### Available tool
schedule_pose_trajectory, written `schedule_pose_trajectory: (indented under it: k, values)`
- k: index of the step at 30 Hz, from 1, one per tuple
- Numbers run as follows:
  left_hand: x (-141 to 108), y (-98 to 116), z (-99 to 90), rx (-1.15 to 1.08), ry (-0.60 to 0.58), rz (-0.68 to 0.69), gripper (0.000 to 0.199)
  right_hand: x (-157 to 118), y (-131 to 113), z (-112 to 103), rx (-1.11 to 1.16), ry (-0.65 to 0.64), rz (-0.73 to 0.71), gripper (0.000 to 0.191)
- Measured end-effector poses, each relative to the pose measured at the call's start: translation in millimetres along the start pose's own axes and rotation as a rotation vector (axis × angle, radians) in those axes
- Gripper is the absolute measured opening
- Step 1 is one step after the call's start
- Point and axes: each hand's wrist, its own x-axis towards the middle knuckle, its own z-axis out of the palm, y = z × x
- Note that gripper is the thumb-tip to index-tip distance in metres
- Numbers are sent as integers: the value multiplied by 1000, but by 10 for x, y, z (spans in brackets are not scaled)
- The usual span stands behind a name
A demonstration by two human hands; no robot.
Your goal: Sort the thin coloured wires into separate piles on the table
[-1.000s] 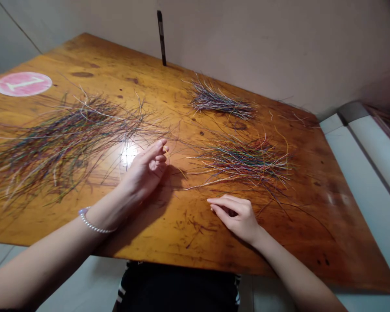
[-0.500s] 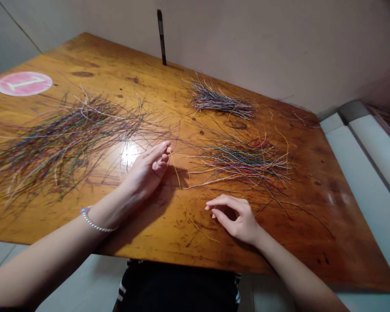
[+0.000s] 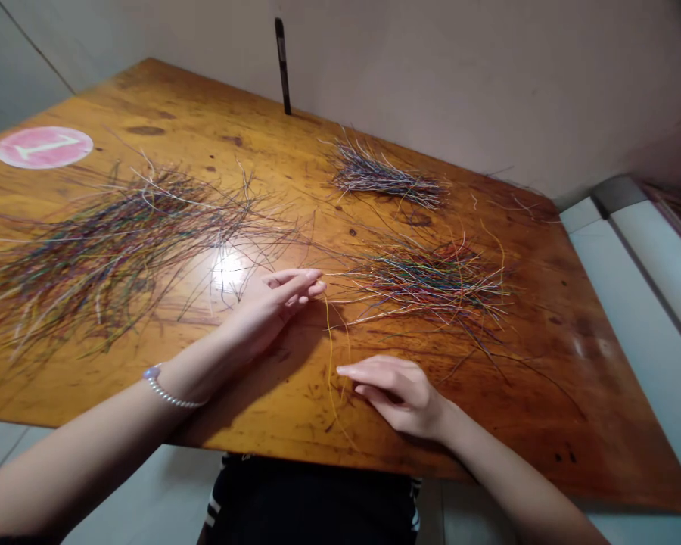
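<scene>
1. The yellow strand (image 3: 330, 341) is thin and slightly curved, hanging from the left hand (image 3: 272, 306) down towards the near edge of the surface (image 3: 250, 416).
2. The left hand pinches its upper end between thumb and fingertips.
3. The right hand (image 3: 404, 393), just to the right, has thumb and forefinger parted around nothing visible; whether a fingertip touches the strand, I cannot tell.
4. Loose multicoloured strands form a large left pile (image 3: 125, 235), a smaller right pile (image 3: 431, 280) and a compact, bluish-white far pile (image 3: 383, 178).
5. The surface is glossy orange-brown wood with dark knots; a round pink sticker (image 3: 44, 147) marked "1" lies far left.
6. A black pen (image 3: 283, 66) stands nearly upright at the far edge, before a pale wall (image 3: 431, 68).
</scene>
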Motion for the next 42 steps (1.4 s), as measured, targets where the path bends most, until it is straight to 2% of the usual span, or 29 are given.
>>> schedule_pose_trajectory:
  k: [3, 7, 12, 15, 19, 24, 28, 32, 35, 39, 42]
  values:
    - [-40, -2, 22, 140, -58, -51, 18, -8, 31, -13, -142, -65, -115, 35]
    - [-75, 6, 37, 240, -117, -58, 18, -52, 50, -47, -204, 32, -113, 28]
    - [-62, 2, 30, 235, -139, -68, 19, -76, 32, -103, -175, 127, -58, 37]
    - [-56, -6, 23, 263, -175, -87, 20, -35, 18, -93, -147, 215, 17, 37]
    - [-68, -3, 26, 311, -219, -84, 20, 39, 7, -65, -81, 353, 187, 30]
    - [-104, 5, 42, 403, -309, -71, 22, 60, 5, -73, -46, 417, 300, 21]
    - [-146, -3, 61, 442, -418, -70, 21, 29, 3, -67, -91, 420, 245, 20]
    - [-169, -6, 73, 447, -425, -69, 19, -6, 5, -58, -172, 428, 159, 24]
    - [-169, 4, 72, 458, -416, -58, 19, -29, -4, -74, -196, 482, 84, 26]
    - [-170, 26, 79, 478, -404, -60, 19, -52, -73, -117, -95, 497, -23, 20]
    - [-174, 33, 90, 489, -420, -66, 21, -63, -135, -129, 50, 479, -30, 16]
